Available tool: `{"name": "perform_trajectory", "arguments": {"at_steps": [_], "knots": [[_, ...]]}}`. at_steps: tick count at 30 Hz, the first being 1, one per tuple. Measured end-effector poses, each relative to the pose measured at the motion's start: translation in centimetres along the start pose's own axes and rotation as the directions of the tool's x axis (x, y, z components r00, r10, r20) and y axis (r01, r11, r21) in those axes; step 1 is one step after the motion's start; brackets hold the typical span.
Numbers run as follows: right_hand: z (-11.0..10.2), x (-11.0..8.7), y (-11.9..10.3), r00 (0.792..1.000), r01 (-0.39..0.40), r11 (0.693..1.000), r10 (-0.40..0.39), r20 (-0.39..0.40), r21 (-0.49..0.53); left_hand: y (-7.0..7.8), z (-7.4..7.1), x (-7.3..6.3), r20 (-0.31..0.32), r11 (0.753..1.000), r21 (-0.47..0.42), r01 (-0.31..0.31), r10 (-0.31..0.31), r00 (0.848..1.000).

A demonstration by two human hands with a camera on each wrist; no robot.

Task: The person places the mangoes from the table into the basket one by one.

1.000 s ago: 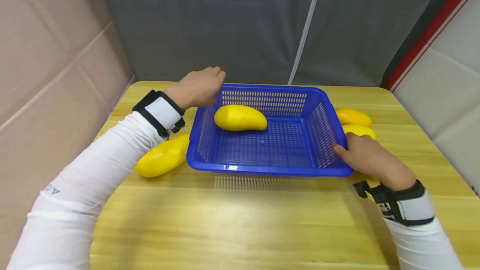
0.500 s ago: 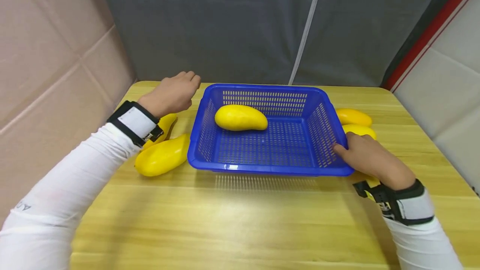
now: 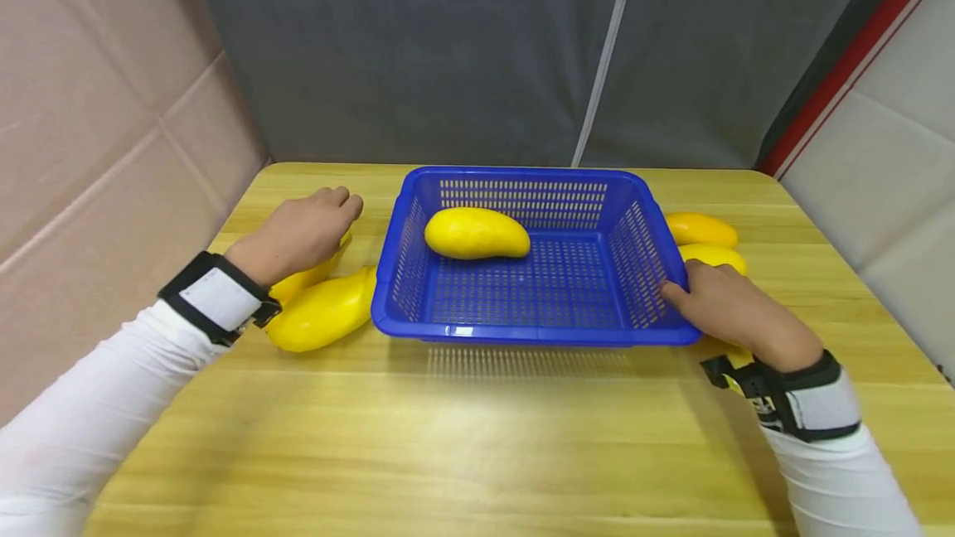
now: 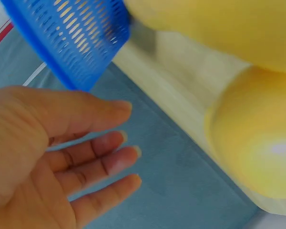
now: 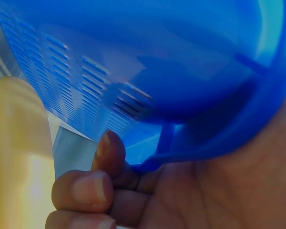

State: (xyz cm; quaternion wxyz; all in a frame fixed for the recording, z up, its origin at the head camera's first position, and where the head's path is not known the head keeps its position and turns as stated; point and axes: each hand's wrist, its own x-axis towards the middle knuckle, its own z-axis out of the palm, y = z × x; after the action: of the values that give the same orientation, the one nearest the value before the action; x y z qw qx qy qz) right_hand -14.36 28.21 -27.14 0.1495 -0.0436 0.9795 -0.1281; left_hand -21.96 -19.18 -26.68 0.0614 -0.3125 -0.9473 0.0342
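Observation:
A blue perforated plastic basket (image 3: 522, 336) stands on the wooden table, with one yellow mango (image 3: 477, 234) lying in its left half. My right hand (image 3: 746, 313) grips the basket's near right corner; in the right wrist view the fingers curl under the blue rim (image 5: 214, 148). My left hand (image 3: 294, 234) hovers left of the basket, over a mango (image 3: 302, 280) that it partly hides. Its fingers (image 4: 100, 167) are parted from the thumb and hold nothing in the left wrist view. A nearer mango (image 3: 321, 317) lies against the basket's left side.
Right of the basket lie two mangoes, one farther back (image 3: 701, 229) and one nearer (image 3: 712, 257). More yellow shows beneath my right hand. A grey curtain (image 3: 418, 56) hangs behind the table (image 3: 477, 446), and pale walls flank both sides.
My left hand has moved from the basket's left rim leftward, then down toward the mangoes on the left. My right hand and the basket have stayed put.

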Motion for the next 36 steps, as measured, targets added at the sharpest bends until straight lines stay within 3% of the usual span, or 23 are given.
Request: {"name": "perform_trajectory", "arguments": {"at_steps": [5,16,22,29,36], "knots": [[0.0,0.0,-0.1,1.0,0.002,1.0,-0.002,0.005,-0.007,-0.2,0.7,-1.3,0.029,0.996,-0.002,-0.09,0.09,0.995],[0.2,0.0,-0.2,1.0,0.019,1.0,-0.019,-0.006,0.003,-1.2,1.8,-3.0,-0.018,0.964,0.153,-0.218,0.223,0.975],[0.1,0.0,-0.2,1.0,0.016,1.0,-0.016,-0.003,0.008,-0.9,2.0,-3.8,0.058,0.96,0.148,-0.239,0.232,0.971],[0.0,0.0,-0.2,1.0,0.01,1.0,-0.01,0.018,0.018,-0.6,2.2,-4.2,0.152,0.934,0.207,-0.293,0.265,0.952],[0.1,0.1,-0.2,1.0,0.003,1.0,-0.003,0.03,0.027,-0.5,2.2,-4.7,0.191,0.93,0.151,-0.335,0.305,0.933]]}}
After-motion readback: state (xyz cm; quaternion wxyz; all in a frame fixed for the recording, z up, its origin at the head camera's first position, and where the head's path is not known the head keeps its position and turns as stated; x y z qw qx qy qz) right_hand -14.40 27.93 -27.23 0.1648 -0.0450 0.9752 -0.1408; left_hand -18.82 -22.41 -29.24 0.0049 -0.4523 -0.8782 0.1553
